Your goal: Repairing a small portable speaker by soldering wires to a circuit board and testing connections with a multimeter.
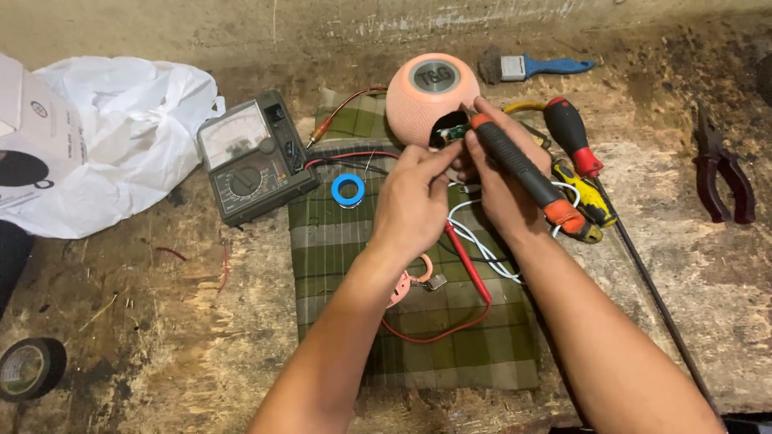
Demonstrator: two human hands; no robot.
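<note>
Speaker [418, 100]: opened, board exposed, unclosed. Your right hand [498, 189]: grip clamped on soldering iron [519, 169], tip inside. Left hand [414, 201]: fingertips pinched together at opening.

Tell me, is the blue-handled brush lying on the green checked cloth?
No, the blue-handled brush lies on the bare wooden bench behind the round pink speaker, well off the green checked cloth.

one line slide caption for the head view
Right hand holds a soldering iron at a pink round speaker's opening, left hand alongside.
</note>
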